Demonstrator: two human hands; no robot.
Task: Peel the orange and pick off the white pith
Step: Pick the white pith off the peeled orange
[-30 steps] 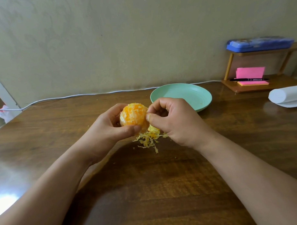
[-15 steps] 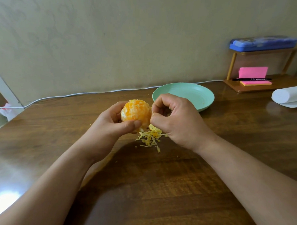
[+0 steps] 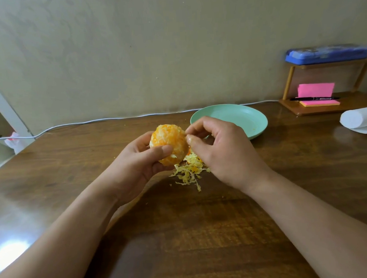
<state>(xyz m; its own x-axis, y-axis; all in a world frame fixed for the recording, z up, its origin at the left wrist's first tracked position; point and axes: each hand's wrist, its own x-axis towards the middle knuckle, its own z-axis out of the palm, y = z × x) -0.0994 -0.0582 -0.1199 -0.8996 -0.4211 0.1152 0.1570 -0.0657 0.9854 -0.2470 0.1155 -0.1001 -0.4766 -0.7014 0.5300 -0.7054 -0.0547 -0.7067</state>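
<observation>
My left hand [image 3: 137,163] grips a peeled orange [image 3: 168,142] above the table, thumb across its front. Patches of white pith still cover the fruit. My right hand [image 3: 218,150] is at the orange's right side, thumb and forefinger pinched together against the surface; whether a pith strand lies between them is too small to tell. A heap of pulled-off pith shreds [image 3: 189,173] with small orange bits lies on the wooden table [image 3: 202,231] right under the hands.
A green plate [image 3: 240,118] sits just behind my right hand. At the far right stand a small wooden shelf [image 3: 323,110] with pink notes, a pen and a blue case, and a white paper roll [image 3: 358,119]. A white cable [image 3: 84,122] runs along the wall.
My left hand has turned the orange, showing a side with more pith. My right hand's fingertips rose from the lower right of the fruit to its upper right side.
</observation>
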